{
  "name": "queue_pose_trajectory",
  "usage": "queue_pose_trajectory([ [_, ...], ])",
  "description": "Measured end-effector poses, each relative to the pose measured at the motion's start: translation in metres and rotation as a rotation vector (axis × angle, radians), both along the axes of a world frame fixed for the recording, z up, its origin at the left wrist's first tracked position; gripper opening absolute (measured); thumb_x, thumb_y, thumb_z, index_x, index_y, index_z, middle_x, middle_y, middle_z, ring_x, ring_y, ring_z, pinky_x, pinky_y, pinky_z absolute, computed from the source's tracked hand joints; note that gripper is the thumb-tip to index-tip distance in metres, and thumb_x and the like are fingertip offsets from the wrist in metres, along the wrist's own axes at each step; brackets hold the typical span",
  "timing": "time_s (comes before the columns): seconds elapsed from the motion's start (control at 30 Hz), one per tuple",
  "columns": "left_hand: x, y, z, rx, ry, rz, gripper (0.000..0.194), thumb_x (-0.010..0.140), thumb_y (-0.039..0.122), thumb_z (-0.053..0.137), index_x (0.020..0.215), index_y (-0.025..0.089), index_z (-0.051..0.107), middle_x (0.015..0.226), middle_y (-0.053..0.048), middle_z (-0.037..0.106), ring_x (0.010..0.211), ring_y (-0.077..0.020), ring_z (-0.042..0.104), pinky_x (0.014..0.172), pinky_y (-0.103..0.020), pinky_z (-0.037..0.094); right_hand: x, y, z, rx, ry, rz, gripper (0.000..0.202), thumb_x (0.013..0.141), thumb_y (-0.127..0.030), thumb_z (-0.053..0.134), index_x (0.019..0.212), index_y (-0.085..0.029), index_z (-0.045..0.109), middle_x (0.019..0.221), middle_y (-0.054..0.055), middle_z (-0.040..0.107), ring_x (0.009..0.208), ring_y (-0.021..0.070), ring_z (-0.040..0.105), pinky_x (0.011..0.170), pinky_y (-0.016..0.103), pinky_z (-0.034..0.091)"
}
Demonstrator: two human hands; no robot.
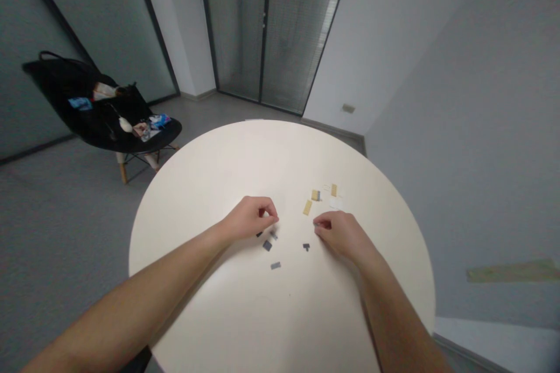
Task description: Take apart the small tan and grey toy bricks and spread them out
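My left hand (254,217) hovers over the table with thumb and fingertips pinched together; whatever they hold, if anything, is too small to name. Under and beside it lie small dark grey flat pieces (267,246), partly hidden by the hand, and a lighter grey piece (275,266) sits nearer to me. My right hand (339,230) is closed in a pinch at the right, with a tiny greyish bit at its fingertips that I cannot make out. Between the hands rests a dark T-shaped piece (306,246). Beyond the right hand lie a tan flat piece (307,207) and a tan-and-grey piece (315,195).
These lie on a round white table (210,169). Farther back are another tan piece (334,190) and a white piece (336,203). A black chair (87,122) holding a bag and packets stands at the left. A grey wall (481,128) rises at the right.
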State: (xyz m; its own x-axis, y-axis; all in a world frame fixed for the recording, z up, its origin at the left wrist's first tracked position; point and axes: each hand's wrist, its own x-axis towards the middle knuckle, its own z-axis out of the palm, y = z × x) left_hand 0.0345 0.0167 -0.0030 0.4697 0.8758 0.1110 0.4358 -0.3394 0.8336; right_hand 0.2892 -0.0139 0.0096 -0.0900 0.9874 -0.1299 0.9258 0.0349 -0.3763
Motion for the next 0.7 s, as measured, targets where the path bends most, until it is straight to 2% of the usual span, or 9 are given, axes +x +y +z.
queue_pose_trajectory([
  [0.23, -0.0006, 0.0006, -0.0008, 0.013, -0.010, -0.009, 0.008, 0.077, 0.021, 0.063, 0.072, 0.016, 0.068, 0.053, 0.004, 0.051, 0.051, -0.0085, 0.045, 0.051, -0.022, 0.035, -0.0046, -0.0011, 0.0001, 0.028, -0.039, -0.047, 0.026, 0.074, -0.016, 0.056, 0.091, -0.020, 0.075, 0.089, 0.006, 0.074, 0.080, 0.0188, 0.066, 0.072, 0.027, 0.043],
  [0.7, -0.0011, -0.0001, 0.0011, 0.004, 0.017, -0.010, 0.010, 0.077, 0.023, 0.063, 0.072, 0.016, 0.068, 0.052, 0.003, 0.050, 0.050, -0.0086, 0.046, 0.050, -0.022, 0.036, -0.0027, 0.0001, -0.0002, 0.034, 0.000, -0.034, 0.023, 0.077, -0.019, 0.058, 0.092, -0.021, 0.076, 0.093, 0.006, 0.075, 0.085, 0.0209, 0.067, 0.077, 0.029, 0.045],
])
